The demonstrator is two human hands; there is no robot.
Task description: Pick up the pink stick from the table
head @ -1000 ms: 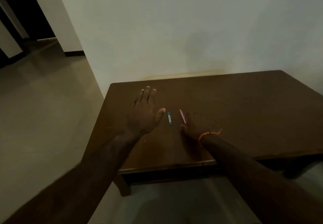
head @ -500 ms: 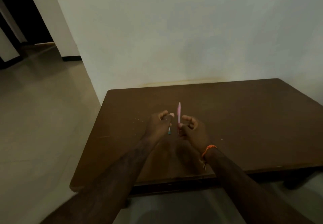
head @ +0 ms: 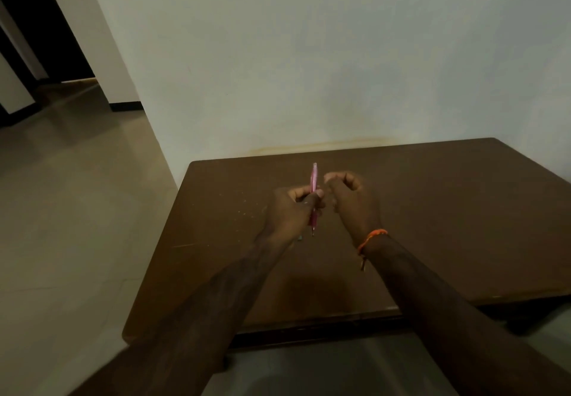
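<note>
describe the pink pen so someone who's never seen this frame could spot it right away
Start at the dark brown table against the pale wall, then find the two hands raised over its left half. The left hand grips the pink pen, which stands nearly upright, its tip pointing down below the hand. It is the only bright pink, slim thing there; the right hand beside it wears an orange wrist thread.

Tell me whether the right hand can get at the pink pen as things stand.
Probably yes: the right hand hangs curled and empty just beside the pink pen, which the left hand holds upright above the table, nothing between them.
</note>
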